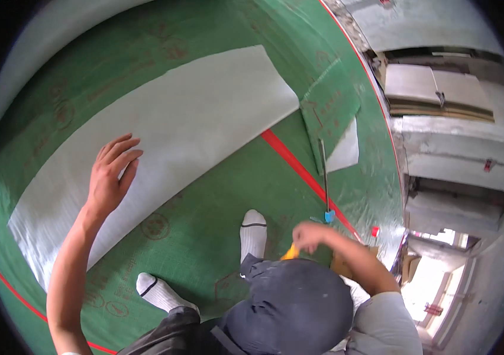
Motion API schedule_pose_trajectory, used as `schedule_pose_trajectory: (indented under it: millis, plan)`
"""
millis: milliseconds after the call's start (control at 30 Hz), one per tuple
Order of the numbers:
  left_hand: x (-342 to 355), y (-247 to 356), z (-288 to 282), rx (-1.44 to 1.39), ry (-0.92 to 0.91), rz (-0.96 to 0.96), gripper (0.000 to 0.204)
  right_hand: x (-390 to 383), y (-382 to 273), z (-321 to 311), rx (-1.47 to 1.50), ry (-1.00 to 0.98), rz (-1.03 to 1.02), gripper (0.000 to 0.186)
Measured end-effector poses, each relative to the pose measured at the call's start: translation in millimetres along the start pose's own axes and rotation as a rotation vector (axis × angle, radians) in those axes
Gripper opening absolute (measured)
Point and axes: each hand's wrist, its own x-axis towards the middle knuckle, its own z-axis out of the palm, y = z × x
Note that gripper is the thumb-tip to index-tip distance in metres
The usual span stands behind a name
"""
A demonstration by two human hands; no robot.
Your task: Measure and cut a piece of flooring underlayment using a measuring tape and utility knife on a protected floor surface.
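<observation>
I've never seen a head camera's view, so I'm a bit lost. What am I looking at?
There is no robot: one person works bare-handed. The picture comes from a wide fisheye camera on their head, looking down, so straight edges bend near the rim. The white socks are on the person's feet. On the green floor covering lie a large white sheet and a thin rod with a blue end. The left hand, open, is over the sheet; the right hand holds something yellow, mostly hidden.

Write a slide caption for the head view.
Left hand over a white sheet on green floor covering, right hand gripping a yellow object.
</observation>
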Motion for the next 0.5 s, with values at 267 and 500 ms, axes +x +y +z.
schedule_pose_trajectory:
  millis: [267, 500]
  plan:
    - [44, 19, 35, -0.007, -0.182, 0.137, 0.016, 24, -5, -205, 0.163, 0.705, -0.403, 0.02]
    - [64, 37, 16, 0.057, -0.316, 0.109, 0.018, 28, -25, -167, -0.602, 1.27, -0.803, 0.047]
